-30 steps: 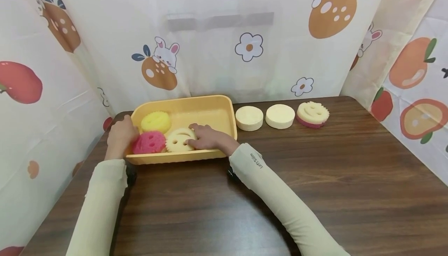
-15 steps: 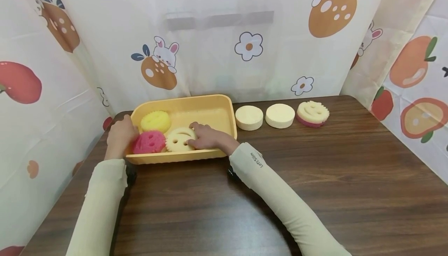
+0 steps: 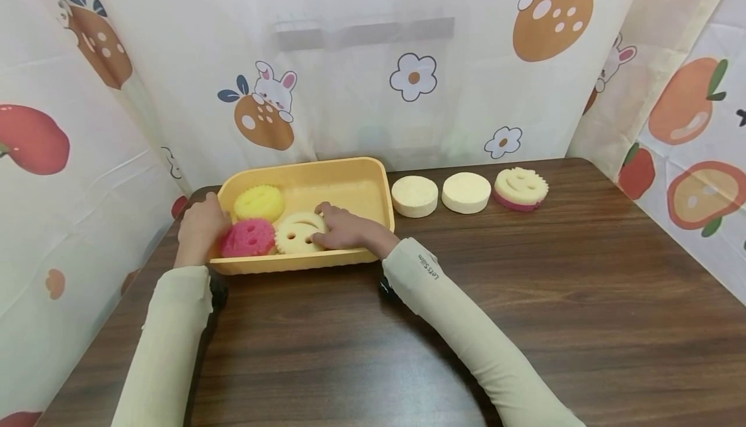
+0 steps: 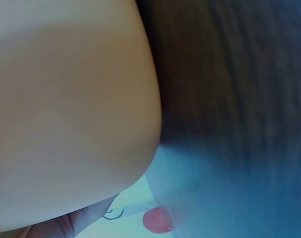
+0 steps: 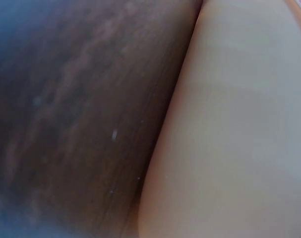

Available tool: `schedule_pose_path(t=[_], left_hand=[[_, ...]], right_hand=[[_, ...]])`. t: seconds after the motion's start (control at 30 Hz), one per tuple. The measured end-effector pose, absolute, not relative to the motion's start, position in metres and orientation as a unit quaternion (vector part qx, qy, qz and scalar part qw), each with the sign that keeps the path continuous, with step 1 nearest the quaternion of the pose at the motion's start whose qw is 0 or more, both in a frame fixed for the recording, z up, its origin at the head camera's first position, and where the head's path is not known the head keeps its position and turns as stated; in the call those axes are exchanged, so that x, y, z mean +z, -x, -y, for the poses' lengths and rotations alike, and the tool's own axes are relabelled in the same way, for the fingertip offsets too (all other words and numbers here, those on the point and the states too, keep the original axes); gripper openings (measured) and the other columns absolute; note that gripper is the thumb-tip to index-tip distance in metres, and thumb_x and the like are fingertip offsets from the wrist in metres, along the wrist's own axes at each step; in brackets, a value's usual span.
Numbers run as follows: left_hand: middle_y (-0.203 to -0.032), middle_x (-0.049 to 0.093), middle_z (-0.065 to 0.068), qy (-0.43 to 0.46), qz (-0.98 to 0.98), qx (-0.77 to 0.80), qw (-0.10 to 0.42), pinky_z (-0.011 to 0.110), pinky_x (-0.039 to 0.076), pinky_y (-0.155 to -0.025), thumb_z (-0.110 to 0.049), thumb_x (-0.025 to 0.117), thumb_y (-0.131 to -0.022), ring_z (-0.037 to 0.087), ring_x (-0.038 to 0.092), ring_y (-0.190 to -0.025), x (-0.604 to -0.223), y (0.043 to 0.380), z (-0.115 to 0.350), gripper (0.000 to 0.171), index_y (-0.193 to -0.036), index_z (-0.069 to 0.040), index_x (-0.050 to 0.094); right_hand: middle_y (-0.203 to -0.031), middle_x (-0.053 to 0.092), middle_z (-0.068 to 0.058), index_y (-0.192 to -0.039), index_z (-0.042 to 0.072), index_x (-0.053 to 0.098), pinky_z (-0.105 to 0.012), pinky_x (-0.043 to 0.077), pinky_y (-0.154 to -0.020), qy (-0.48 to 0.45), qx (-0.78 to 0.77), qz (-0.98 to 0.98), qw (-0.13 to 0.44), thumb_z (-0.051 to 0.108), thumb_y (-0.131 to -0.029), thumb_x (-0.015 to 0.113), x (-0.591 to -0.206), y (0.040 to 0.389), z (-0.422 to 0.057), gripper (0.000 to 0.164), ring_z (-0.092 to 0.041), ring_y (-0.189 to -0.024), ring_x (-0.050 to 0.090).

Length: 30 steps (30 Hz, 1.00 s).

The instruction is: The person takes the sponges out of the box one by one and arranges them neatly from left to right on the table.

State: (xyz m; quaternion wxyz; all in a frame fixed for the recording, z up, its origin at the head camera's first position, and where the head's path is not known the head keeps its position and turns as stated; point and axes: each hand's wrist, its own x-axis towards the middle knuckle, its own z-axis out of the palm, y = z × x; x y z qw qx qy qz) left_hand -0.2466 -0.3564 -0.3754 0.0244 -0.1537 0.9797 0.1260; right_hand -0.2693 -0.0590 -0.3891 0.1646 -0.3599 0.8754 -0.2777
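A yellow tray (image 3: 350, 255) stands at the back left of the table. My left hand (image 3: 201, 225) grips its left end, with the fingertips hidden from the head view. Inside the tray, my right hand (image 3: 345, 227) holds a cream smiley-face sponge (image 3: 296, 238) by its right side, thumb on the near edge and fingers over the far edge. Left of that sponge and beside it lies a pink smiley-face sponge (image 3: 247, 238). Behind the pink one is a yellow smiley-face sponge (image 3: 258, 203). The tray's wall (image 4: 76, 114) fills much of the left wrist view.
Right of the tray, two round cream sponges (image 3: 414, 196) (image 3: 466, 192) stand in a row with a cream-and-pink smiley-face sponge (image 3: 520, 188). A printed curtain (image 3: 350, 109) hangs right behind the table. Dark wood tabletop (image 3: 361, 349) extends in front of the tray.
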Motion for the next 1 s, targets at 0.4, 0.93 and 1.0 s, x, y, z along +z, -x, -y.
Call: schedule_pose_path(t=[0.4,0.93,1.0], left_hand=[[-0.109,0.052,0.037,0.155,-0.98,0.124,0.023,0.061,0.056,-0.079,-0.019,0.045,-0.097,0.047,0.057,-0.092,-0.3763,0.2468,0.3565,0.054,-0.136,0.014,0.031],[-0.107,0.052,0.035,0.161,-0.978,0.128,0.03,0.061,0.056,-0.08,-0.019,0.05,-0.096,0.045,0.057,-0.09,-0.3757,0.2469,0.355,0.053,-0.134,0.013,0.032],[-0.107,0.052,0.035,0.161,-0.978,0.128,0.031,0.061,0.056,-0.079,-0.019,0.049,-0.096,0.045,0.057,-0.09,-0.3754,0.2467,0.3553,0.053,-0.134,0.014,0.032]], right_hand=[[-0.111,0.053,-0.01,-0.144,0.003,0.03,-0.028,0.044,-0.093,0.361,-0.301,-0.868,0.161,0.03,-0.096,0.056,-0.3887,0.2685,0.0591,0.061,-0.019,-0.099,0.053],[-0.121,0.053,-0.011,-0.149,0.005,0.028,-0.032,0.044,-0.1,0.357,-0.297,-0.873,0.148,0.03,-0.095,0.056,-0.3889,0.2713,0.0571,0.065,-0.019,-0.108,0.053],[-0.12,0.054,-0.011,-0.149,0.005,0.027,-0.032,0.044,-0.1,0.358,-0.294,-0.874,0.146,0.03,-0.095,0.055,-0.3891,0.2716,0.0573,0.066,-0.019,-0.107,0.053]])
